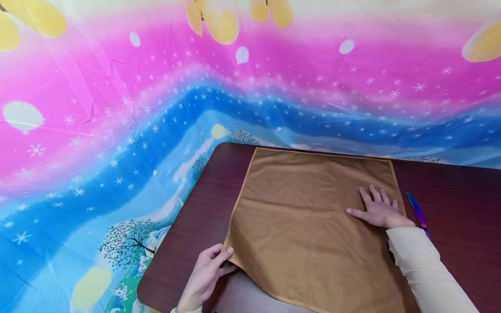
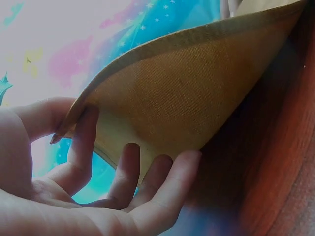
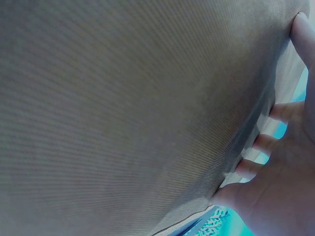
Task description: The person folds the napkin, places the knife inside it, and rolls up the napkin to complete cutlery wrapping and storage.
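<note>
A brown cloth [image 1: 305,217] with a stitched hem lies spread over the dark wooden table, lightly wrinkled. At its near left corner my left hand [image 1: 207,271] pinches the edge between thumb and forefinger, lifting that corner off the tabletop. In the left wrist view the underside of the cloth [image 2: 187,88] rises in a curve to the pinch, the other fingers spread loosely beneath. My right hand [image 1: 377,208] rests on the cloth near its right edge with fingers spread. The right wrist view has those fingertips touching the fabric [image 3: 147,108].
A knife with a shiny blue-purple blade [image 1: 416,211] lies on the table [image 1: 465,226] just right of the cloth, partly hidden by the right sleeve [image 1: 422,265]. A colourful printed curtain [image 1: 250,78] hangs behind and left of the table.
</note>
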Action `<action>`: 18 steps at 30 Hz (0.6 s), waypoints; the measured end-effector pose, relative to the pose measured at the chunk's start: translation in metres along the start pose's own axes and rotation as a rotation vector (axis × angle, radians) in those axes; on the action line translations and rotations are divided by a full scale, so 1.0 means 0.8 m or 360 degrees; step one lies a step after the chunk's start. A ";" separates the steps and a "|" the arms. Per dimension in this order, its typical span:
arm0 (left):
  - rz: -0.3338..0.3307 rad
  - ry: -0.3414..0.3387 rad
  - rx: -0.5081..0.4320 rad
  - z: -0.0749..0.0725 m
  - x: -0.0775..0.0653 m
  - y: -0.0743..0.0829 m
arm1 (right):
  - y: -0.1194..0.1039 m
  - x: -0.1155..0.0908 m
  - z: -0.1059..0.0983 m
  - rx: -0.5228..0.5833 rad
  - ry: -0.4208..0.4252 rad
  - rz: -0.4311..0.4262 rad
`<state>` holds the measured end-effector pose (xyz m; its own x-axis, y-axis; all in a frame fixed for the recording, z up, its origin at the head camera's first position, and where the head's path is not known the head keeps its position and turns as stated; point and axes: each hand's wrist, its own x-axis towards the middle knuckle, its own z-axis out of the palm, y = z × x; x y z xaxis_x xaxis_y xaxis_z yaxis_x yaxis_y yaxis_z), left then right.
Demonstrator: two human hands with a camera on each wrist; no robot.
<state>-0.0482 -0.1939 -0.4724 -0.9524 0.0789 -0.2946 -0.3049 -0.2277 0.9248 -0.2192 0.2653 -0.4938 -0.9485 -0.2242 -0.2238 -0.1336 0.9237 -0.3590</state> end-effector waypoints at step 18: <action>0.0022 -0.0081 0.0054 0.016 0.011 0.016 | 0.013 0.008 0.011 0.0042 0.0038 -0.0009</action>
<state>-0.0607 -0.1837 -0.4601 -0.9547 0.1255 -0.2698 -0.2905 -0.1965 0.9365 -0.2242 0.2708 -0.5070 -0.9543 -0.2219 -0.2001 -0.1320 0.9139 -0.3838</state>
